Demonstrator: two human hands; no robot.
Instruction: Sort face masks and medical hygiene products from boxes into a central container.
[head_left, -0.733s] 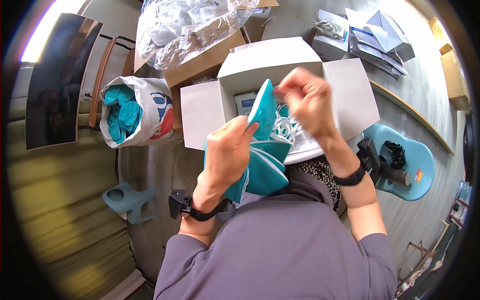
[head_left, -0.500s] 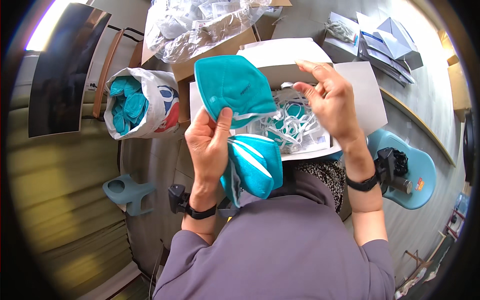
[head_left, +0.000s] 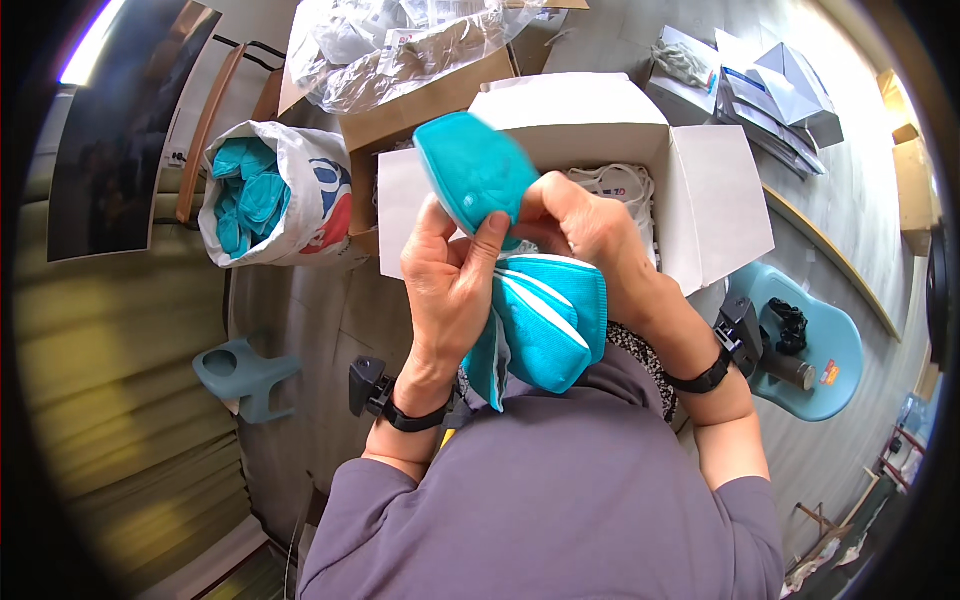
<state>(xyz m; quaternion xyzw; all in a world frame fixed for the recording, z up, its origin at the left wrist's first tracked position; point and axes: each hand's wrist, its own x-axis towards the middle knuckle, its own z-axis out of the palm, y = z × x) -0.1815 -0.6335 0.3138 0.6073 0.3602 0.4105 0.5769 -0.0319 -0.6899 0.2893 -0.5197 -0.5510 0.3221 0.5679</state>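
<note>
- Head view: the person's left hand (head_left: pixel 440 290) holds up one soft, flat teal face mask (head_left: pixel 475 170) with a curved top. It is in front of the open white cardboard box (head_left: pixel 715 200). The left fingers pinch the low end, with the thumb on the near side.
- The right hand (head_left: pixel 595 230) is at the low right edge of this mask. Its fingers are bent in, but the tips are hidden, so I cannot tell if they grip it.
- A folded bundle of teal masks with white edges (head_left: pixel 550 330) hangs just under both hands, near the purple-grey shirt (head_left: pixel 580 480).
- The step in hand looks like handling the top mask with both hands. The next move seems to call for a firm left pinch and a gentle right hand, so the bundle does not slip.
- To the left, a white plastic bag (head_left: pixel 285 245) has teal masks inside (head_left: pixel 255 200).
- Behind is a brown cardboard box (head_left: pixel 430 97) with crinkly clear plastic (head_left: pixel 370 85) on top.
- To the right, a light blue plastic stool (head_left: pixel 840 390) holds a dark round tube (head_left: pixel 795 372).
- The top mask and right hand hide part of the white box, and its side flaps stick out near the arms.
</note>
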